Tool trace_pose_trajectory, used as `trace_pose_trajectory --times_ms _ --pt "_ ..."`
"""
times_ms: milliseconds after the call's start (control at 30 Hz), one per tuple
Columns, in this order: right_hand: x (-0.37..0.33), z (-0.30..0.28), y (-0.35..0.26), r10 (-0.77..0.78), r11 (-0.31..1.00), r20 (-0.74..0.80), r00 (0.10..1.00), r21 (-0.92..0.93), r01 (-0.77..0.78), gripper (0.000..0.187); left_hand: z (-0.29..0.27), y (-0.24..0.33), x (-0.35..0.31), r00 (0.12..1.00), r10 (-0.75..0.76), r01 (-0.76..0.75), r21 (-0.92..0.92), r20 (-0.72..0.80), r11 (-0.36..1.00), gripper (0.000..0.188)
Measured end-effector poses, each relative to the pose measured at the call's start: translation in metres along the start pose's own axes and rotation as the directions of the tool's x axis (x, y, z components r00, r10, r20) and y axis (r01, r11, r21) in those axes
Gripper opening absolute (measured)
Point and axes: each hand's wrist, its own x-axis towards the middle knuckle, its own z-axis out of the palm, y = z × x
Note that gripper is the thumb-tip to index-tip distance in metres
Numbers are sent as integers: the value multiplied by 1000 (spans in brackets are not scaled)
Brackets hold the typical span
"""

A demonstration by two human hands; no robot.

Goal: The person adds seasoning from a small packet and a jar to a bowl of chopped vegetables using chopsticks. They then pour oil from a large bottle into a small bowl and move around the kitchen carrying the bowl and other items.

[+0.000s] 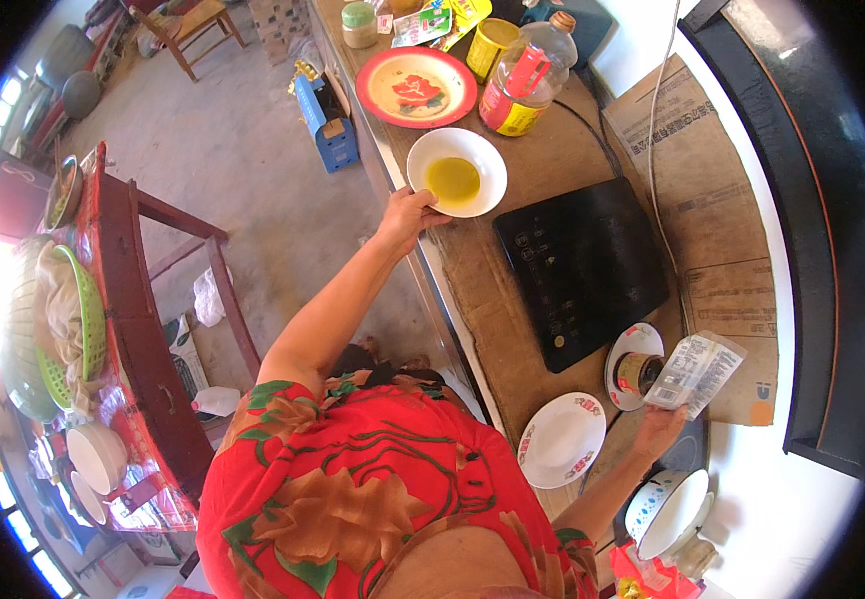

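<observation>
the left hand [412, 215] is closed on the near rim of a white bowl [489, 160], thumb over the edge and the other fingers curled outside. whether the bowl rests on the counter or is lifted, i cannot tell. it is round, with no long axis, its mouth facing up, and a pool of yellow-green liquid [453, 180] sits in its bottom. the right hand [660, 429] grips the near end of a clear, silvery packet [698, 371], fingers mostly hidden beneath it. the packet's long axis slants away from that hand, forward and to the right; its face carries fine print and what looks like a barcode, too small to read.

just left of the packet, partly covered by it, is a dark jar [636, 373] with a printed label, on a small dish [626, 337]. left of the right hand lies a white plate [556, 444] with red floral marks; behind it, toward the body, is a white basin [650, 502] with blue patterning.

between the hands sits a black cooktop [592, 265] with small pale panel marks. beyond the left hand are a red-rimmed tray [392, 85] and a bottle [527, 85] with a red and yellow label. printed cardboard [722, 220] lines the area ahead of the right hand.
</observation>
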Motion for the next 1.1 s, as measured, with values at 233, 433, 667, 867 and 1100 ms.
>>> trace_pose_trajectory --times_ms 233,433,667,867,1100 --pt "-4 33 -3 -34 997 306 951 77 11 60 9 -17 20 998 28 -31 -46 -64 998 27" --pt "4 9 1 -14 1000 13 1000 8 14 63 -5 -26 23 999 -34 30 -114 -28 993 45" --pt "-32 114 -22 -113 987 450 886 -48 150 61 -12 -32 -23 996 -86 87 -50 11 995 50" --pt "6 10 -1 -27 977 -154 988 -215 -7 57 -29 -41 -63 992 -125 125 4 2 992 43" --pt "-5 73 -32 -71 988 147 987 -128 90 44 -34 -42 -93 991 -116 110 79 74 991 33"
